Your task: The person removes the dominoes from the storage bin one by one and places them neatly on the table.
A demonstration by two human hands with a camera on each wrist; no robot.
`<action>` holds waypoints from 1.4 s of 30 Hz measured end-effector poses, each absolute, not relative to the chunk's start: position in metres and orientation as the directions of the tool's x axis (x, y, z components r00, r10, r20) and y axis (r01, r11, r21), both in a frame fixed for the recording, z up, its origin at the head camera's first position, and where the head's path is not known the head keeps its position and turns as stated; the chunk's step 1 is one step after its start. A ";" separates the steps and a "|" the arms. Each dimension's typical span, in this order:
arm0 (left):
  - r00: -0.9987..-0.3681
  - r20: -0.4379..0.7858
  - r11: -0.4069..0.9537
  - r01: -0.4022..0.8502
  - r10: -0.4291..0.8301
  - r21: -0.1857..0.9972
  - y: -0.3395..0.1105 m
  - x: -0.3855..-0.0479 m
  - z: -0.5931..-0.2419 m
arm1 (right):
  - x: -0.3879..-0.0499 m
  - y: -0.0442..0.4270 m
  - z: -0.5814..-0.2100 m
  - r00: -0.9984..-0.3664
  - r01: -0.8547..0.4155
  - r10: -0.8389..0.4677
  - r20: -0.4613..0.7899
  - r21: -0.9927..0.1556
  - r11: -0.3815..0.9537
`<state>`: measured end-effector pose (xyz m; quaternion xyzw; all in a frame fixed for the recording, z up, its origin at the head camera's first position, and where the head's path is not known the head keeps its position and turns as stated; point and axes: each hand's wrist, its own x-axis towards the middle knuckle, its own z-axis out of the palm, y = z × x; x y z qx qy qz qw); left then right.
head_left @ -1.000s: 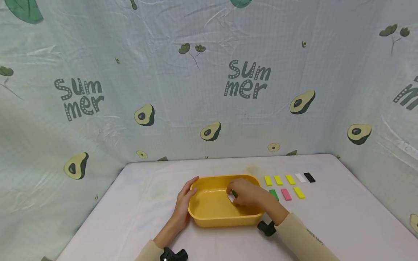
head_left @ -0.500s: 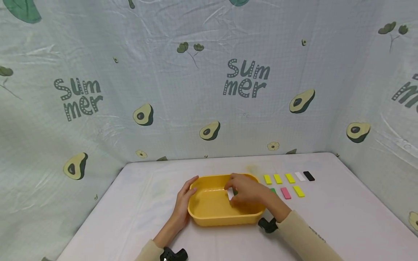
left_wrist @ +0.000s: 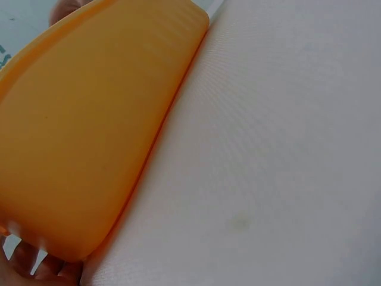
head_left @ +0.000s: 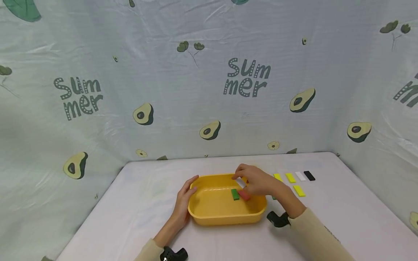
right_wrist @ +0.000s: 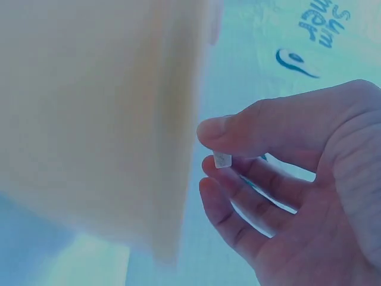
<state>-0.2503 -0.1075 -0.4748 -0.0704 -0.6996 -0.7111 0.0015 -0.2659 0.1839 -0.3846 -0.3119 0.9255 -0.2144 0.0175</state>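
Note:
A yellow plastic basin [head_left: 212,206] stands on the table. My left hand [head_left: 184,201] grips its left side, thumb over the rim; in the left wrist view the fingers [left_wrist: 50,271] show at the basin's lower end. Over the basin's far right part, my right hand [head_left: 258,181] pinches a small white tile [head_left: 240,182] between thumb and fingers. In the right wrist view only the end of the white tile [right_wrist: 222,159] shows below the thumb. A green tile [head_left: 235,194] and a red tile [head_left: 244,195] are inside the basin, the red one partly under the hand.
Right of the basin lie yellow tiles [head_left: 290,177], a white tile [head_left: 300,176] and a black tile [head_left: 309,175]. A green tile is mostly hidden behind the right forearm. A printed curtain [head_left: 176,87] hangs behind the white table [head_left: 130,203].
My right hand has moved up and to the right with the white tile, uncovering the green and red tiles in the basin. The left hand keeps its place.

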 end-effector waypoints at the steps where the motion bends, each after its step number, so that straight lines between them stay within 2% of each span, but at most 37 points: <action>1: -0.991 0.101 -0.013 0.101 0.093 0.995 -0.109 -0.249 -0.475 | -0.265 0.187 -0.384 -0.804 -0.573 -0.585 0.107 -0.404 0.713; 13: -0.989 0.106 -0.044 0.102 0.104 0.994 -0.108 -0.250 -0.473 | -0.264 0.261 -0.373 -0.834 -0.545 -0.513 0.202 -0.447 0.710; 21: -0.988 0.107 -0.064 0.101 0.111 0.993 -0.105 -0.250 -0.476 | -0.258 0.314 -0.371 -0.899 -0.437 -0.383 0.211 -0.459 0.773; 30: -0.989 0.114 -0.058 0.108 0.099 0.992 -0.106 -0.249 -0.476 | -0.254 0.360 -0.385 -0.941 -0.339 -0.289 0.177 -0.488 0.805; 42: -0.987 0.117 -0.060 0.111 0.106 0.992 -0.108 -0.249 -0.476 | -0.260 0.397 -0.418 -0.950 -0.295 -0.305 0.072 -0.534 0.792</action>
